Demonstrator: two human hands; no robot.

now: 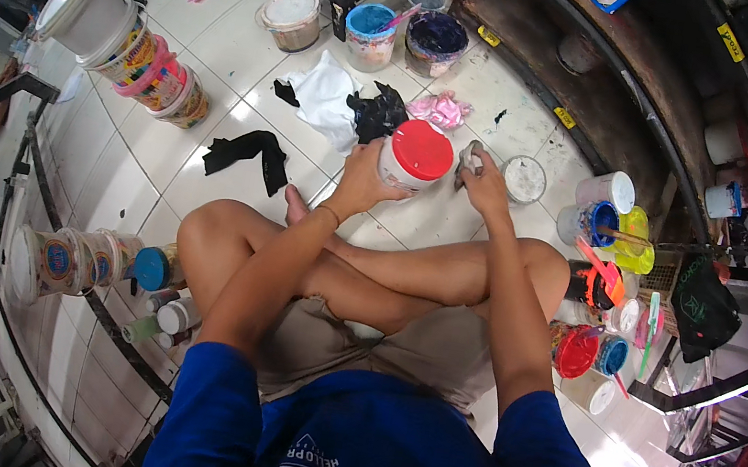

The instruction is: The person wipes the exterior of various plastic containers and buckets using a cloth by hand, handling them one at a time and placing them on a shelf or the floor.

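Observation:
My left hand (362, 180) grips a white plastic tub (396, 175) with a red lid (423, 149) by its side. The lid is on and has pale smears. Close by on the right, my right hand (487, 190) is closed on a small crumpled greyish rag (472, 158), apart from the tub. Beside that hand a round clear container (524, 180) with whitish stuff at its top stands on the tiles. Just beyond the tub lie a black plastic bag (378, 114), a white cloth (323, 100) and a crumpled pink cloth (440, 108).
Open pails of blue (370, 38) and dark paint (435, 45) stand ahead by a black metal rack. Stacked buckets (158, 74) rise on the left. Paint tubs, including a red one (575, 354), crowd my right knee. A black cloth (250, 158) lies left of my feet.

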